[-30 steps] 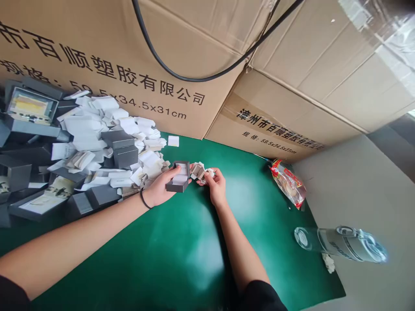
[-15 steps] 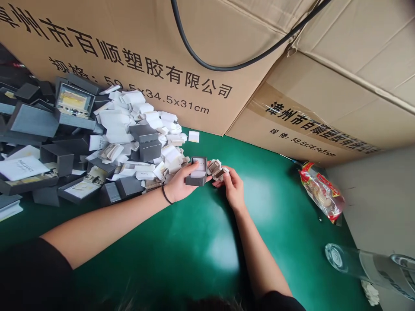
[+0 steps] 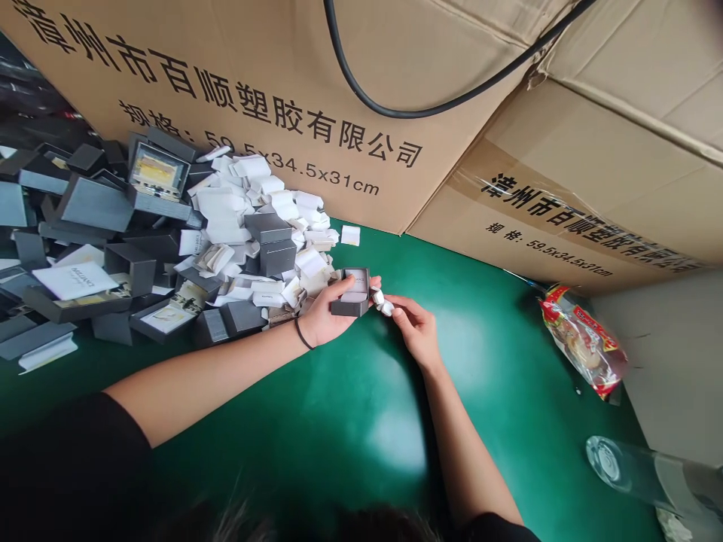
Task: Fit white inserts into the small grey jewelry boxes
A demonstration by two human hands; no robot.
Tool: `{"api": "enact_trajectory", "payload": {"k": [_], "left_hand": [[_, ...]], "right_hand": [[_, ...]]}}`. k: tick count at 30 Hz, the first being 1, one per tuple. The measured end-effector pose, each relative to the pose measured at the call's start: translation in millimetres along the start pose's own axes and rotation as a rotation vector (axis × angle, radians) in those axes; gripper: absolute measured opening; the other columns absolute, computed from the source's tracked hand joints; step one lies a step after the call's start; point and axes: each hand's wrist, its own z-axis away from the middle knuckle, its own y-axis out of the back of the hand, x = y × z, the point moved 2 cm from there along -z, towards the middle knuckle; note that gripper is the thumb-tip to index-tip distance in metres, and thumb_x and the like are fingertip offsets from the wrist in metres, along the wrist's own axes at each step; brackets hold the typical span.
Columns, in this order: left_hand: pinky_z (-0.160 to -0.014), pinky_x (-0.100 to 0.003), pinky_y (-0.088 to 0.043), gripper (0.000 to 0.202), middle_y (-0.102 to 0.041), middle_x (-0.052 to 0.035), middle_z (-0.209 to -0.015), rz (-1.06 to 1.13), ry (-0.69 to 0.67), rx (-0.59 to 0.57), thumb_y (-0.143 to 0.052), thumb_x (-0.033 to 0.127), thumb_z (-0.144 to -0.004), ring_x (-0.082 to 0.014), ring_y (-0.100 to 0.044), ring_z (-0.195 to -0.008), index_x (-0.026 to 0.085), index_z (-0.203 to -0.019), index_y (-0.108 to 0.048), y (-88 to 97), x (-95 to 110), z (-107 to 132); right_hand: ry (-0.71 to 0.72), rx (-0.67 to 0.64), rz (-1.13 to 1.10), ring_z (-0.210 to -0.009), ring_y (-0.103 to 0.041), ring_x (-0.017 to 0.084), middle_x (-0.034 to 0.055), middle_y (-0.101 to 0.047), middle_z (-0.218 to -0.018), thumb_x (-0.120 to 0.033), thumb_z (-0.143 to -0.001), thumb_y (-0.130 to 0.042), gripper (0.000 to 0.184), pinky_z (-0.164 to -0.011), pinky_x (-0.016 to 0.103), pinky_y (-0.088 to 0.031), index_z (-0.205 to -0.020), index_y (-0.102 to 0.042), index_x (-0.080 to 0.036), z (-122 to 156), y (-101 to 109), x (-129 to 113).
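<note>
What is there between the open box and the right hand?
In the head view, small white pieces at the right hand's fingertips; left fingers also show past the edge of the box.

Green tabletop (image 3: 339, 421) — dark boxes (image 3: 93, 203) and white pieces (image 3: 223, 207) heaped left — packet (image 3: 584, 342), clear bottle (image 3: 626, 465) right.
</note>
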Motion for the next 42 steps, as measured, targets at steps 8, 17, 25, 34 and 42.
{"api": "enact_trajectory", "payload": {"k": [8,17,25,34,42], "left_hand": [[-0.109,-0.037,-0.033,0.03,-0.069,-0.0096,-0.108,-0.064,-0.015,-0.055,-0.056,0.034,-0.084,-0.0242,-0.053,-0.12,0.013,-0.101,-0.069,2.1,3.4,0.0],[-0.092,-0.036,-0.045,0.043,-0.068,-0.0107,-0.108,-0.297,-0.075,-0.086,-0.059,0.046,-0.081,-0.0245,-0.062,-0.103,0.014,-0.11,-0.066,-0.5,5.0,2.7],[-0.081,-0.032,-0.046,0.023,-0.068,-0.0042,-0.099,-1.181,-0.414,-0.061,-0.06,0.027,-0.078,-0.0191,-0.061,-0.085,0.021,-0.098,-0.068,-2.3,5.9,5.5],[-0.087,-0.039,-0.044,0.019,-0.062,-0.0075,-0.108,-1.273,-0.618,0.025,-0.067,0.021,-0.069,-0.024,-0.055,-0.101,0.022,-0.075,-0.049,5.2,9.0,4.0],[-0.1,-0.039,-0.037,0.033,-0.058,-0.0082,-0.124,-1.142,-0.551,0.021,-0.052,0.012,-0.077,-0.0231,-0.053,-0.119,0.023,-0.108,-0.048,3.7,10.5,4.5]], "right_hand": [[0.157,-0.015,0.175,-0.101,-0.062,0.02,0.0042,-0.067,-0.11,-0.032,-0.078,-0.067,0.039,-0.094,0.04,-0.05,-0.116,-0.061,-0.026,2.4,-4.8,2.6],[0.16,-0.048,0.114,-0.103,-0.06,0.02,0.0053,-0.061,-0.114,-0.024,-0.078,-0.063,0.045,-0.095,0.039,-0.049,-0.122,-0.054,-0.026,4.8,-7.5,0.3],[0.005,0.127,-0.205,-0.107,-0.062,0.022,0.0062,-0.059,-0.119,-0.034,-0.075,-0.068,0.051,-0.096,0.041,-0.049,-0.121,-0.047,-0.029,-1.7,9.2,2.9],[-0.039,0.196,-0.204,-0.104,-0.063,0.023,0.0107,-0.062,-0.119,-0.039,-0.075,-0.069,0.062,-0.094,0.044,-0.049,-0.129,-0.041,-0.026,-4.9,7.7,8.5],[0.031,0.182,-0.092,-0.105,-0.061,0.021,0.0083,-0.062,-0.117,-0.036,-0.077,-0.068,0.057,-0.1,0.043,-0.045,-0.127,-0.043,-0.026,-3.3,1.6,6.8]]}}
